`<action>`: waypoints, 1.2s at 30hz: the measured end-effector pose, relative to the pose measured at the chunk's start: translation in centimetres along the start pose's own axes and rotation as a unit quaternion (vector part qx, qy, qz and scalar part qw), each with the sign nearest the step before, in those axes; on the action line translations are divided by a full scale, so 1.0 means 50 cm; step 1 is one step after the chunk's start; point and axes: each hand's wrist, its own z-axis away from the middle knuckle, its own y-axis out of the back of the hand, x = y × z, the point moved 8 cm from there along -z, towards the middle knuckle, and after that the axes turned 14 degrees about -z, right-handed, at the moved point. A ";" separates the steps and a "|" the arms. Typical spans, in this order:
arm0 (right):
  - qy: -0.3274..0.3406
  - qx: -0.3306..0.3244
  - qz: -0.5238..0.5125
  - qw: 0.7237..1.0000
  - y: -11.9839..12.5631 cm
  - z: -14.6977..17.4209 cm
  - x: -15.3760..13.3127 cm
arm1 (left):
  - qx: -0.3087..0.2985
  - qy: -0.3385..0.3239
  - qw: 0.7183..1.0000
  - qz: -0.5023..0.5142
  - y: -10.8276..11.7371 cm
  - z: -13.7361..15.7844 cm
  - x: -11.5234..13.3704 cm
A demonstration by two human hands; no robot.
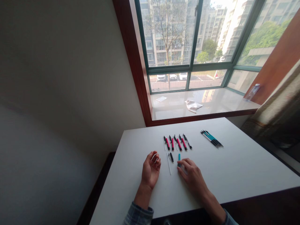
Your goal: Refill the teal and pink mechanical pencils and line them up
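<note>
My right hand (191,172) pinches the lower end of a teal pen barrel (179,157) on the white table, its fingertips partly hiding it. Palm up, my left hand (151,170) rests to the left with fingers loosely curled and gaps between them; I see nothing held in it. Between the hands lie a thin white pen refill (169,164) and a short black pen piece (172,157). Just beyond, a row of pink pen barrels (179,144) alternates with black pen pieces (185,137) and slim refills.
Several teal and black pens (212,139) lie side by side at the back right of the white table (140,140). Behind it, the windowsill (173,109) holds a crumpled cloth (194,106), a flat paper (161,98) and a clear bottle (252,92). A curtain (276,93) hangs at right.
</note>
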 end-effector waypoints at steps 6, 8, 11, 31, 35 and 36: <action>0.002 -0.030 -0.008 1.000 -0.024 0.004 -0.016 | -0.007 -0.002 1.000 -0.006 -0.002 0.004 0.002; 0.002 -0.034 -0.010 0.999 -0.028 0.006 -0.022 | -0.008 0.000 1.000 -0.007 -0.003 0.005 0.002; 0.008 -0.038 -0.010 0.999 -0.029 0.004 -0.030 | -0.010 0.000 1.000 -0.007 -0.003 0.005 0.002; 0.103 -0.044 -0.060 0.992 -0.078 -0.052 -0.121 | -0.100 0.054 0.993 -0.022 -0.037 0.023 -0.008; 0.091 -0.065 -0.057 0.992 -0.095 -0.060 -0.125 | -0.137 0.052 0.988 -0.038 -0.047 0.030 -0.012; 0.087 -0.066 -0.058 0.992 -0.096 -0.060 -0.124 | -0.146 0.050 0.987 -0.042 -0.049 0.032 -0.012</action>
